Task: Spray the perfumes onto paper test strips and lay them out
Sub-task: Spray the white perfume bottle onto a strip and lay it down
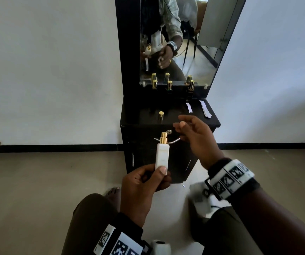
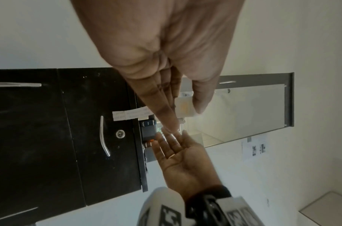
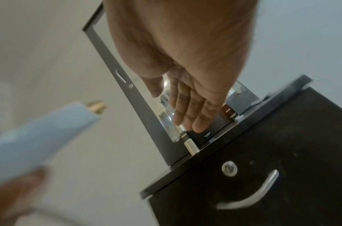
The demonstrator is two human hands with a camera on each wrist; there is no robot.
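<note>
My left hand (image 1: 159,176) grips the lower end of a white perfume bottle (image 1: 162,155) and holds it upright in front of the black cabinet. Its gold sprayer is bare. The same bottle (image 3: 40,131) shows blurred at the left of the right wrist view. The bottle does not show in the left wrist view. A gold cap (image 1: 161,115) stands on the cabinet top (image 1: 140,115). My right hand (image 1: 180,124) hovers to the right of the sprayer with relaxed fingers (image 3: 187,116) and holds nothing. White paper strips (image 1: 189,107) (image 1: 206,109) lie at the top's right side.
Three gold-capped bottles (image 1: 154,84) (image 1: 169,85) (image 1: 191,87) stand along the back of the cabinet under the mirror (image 1: 184,52). A curved metal drawer handle (image 1: 174,141) and a lock sit just behind the held bottle. My knees and a bare foot are on the floor below.
</note>
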